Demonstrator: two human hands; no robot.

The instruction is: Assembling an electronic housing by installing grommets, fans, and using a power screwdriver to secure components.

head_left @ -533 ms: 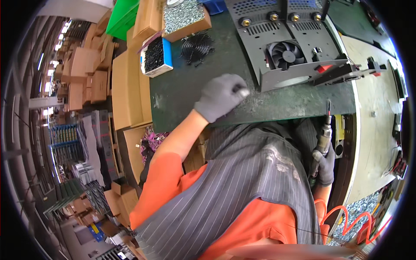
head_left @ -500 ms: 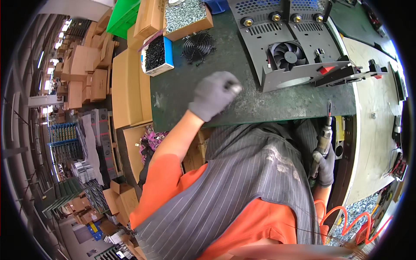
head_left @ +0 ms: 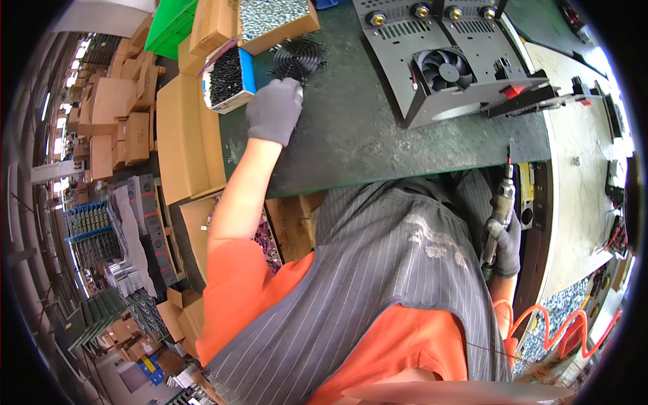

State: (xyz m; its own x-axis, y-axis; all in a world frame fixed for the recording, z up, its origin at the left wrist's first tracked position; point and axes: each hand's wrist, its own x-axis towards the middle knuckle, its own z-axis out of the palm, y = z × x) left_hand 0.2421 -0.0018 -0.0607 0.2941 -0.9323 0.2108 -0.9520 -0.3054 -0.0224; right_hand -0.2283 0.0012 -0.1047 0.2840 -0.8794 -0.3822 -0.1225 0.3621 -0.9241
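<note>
My left hand (head_left: 275, 113), in a grey glove, is over the left part of the bench with its fingers curled; what they hold, if anything, is hidden. Just beyond its fingertips lie black round wire fan guards (head_left: 297, 57). Beside it stands a small blue-and-white box of black screws (head_left: 227, 75). My right hand (head_left: 506, 251), gloved too, grips a power screwdriver (head_left: 501, 206) low at the bench's front edge, its bit pointing up. A grey metal panel (head_left: 398, 74) with a black fan (head_left: 444, 69) mounted in it rests on the bench, apart from both hands.
The dark green bench (head_left: 337, 145) has a worn top. A carton of silvery screws (head_left: 273, 17) and a green crate (head_left: 170, 27) stand at the far left. An open cardboard box (head_left: 187, 138) is by the left edge. An orange coiled hose (head_left: 540, 310) hangs at the right.
My left hand has moved left and away from me, from the middle of the bench to the fan guards and screw box. My right hand keeps holding the screwdriver in about the same place.
</note>
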